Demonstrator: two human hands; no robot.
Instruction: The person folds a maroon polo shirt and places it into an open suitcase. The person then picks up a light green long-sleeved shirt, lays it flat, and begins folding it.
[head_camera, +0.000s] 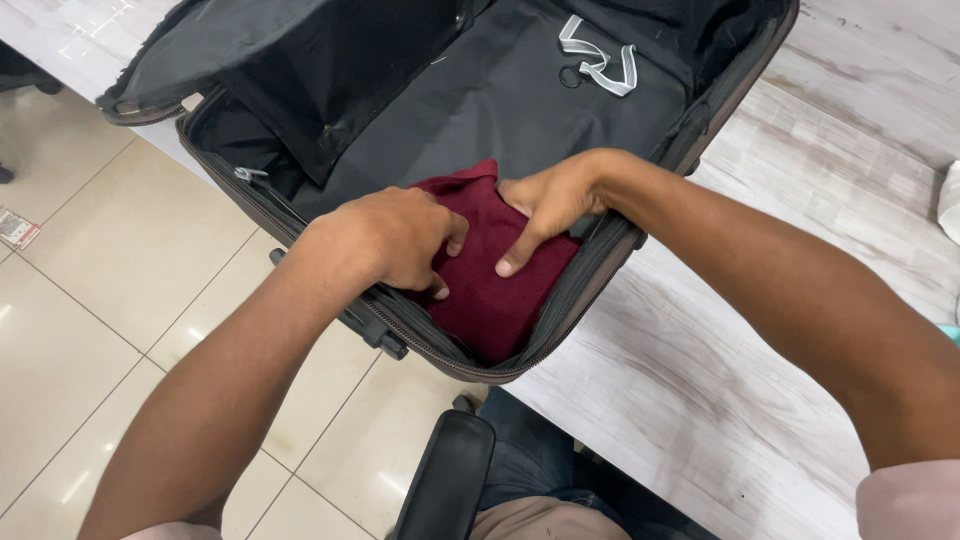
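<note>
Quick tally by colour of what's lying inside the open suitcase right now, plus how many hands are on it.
Dark red folded garment: 1, pressed by the left hand and right hand
Grey-white strap: 1
Dark ring beside the strap: 1
Hands on the garment: 2
Total things in the suitcase: 3
</note>
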